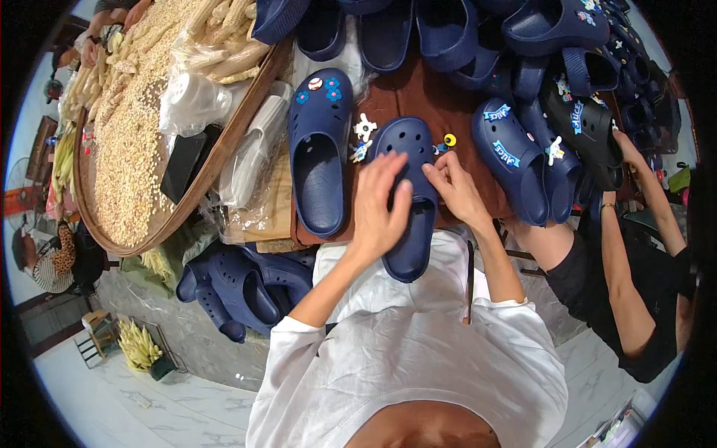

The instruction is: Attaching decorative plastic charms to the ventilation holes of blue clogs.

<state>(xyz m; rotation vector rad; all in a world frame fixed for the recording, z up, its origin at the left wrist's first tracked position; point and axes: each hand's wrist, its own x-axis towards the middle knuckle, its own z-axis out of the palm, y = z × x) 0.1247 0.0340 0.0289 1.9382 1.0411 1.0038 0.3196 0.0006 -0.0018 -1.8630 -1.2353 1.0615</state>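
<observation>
The brown bench (457,104) has a smooth covering with creases, and at its left lies a big rounded tray (249,112) with a raised wooden rim, spread with pale, grainy kernels (123,175). Between the tray and the shoes sits a crinkled, clear plastic bag (258,153).

The navy clog (418,224) in front of the person lies with its long axis pointing straight away from the body: the rounded, perforated toe is over the bench, and the heel projects past the near edge above the white clothing. Its molded shell looks matte, like foam, and no ornaments show on its visible upper. Just to its left, a decorated clog (319,179) lies nearly parallel, toe also outward.

The left hand (379,209) is the nearer one, overlapping the clog's left side, so the shoe lies beneath it and to its right; its fingers are spread, loose and blurred, not clenched. The right hand (457,187) is at the toe's right edge, with the shoe to its left; thumb and fingers are bunched, but whether they pinch anything I cannot tell.

Smallest are the glossy charms: a flat white figure (364,127) left of the toe, and a round yellow charm (449,140) just beyond the right hand
</observation>
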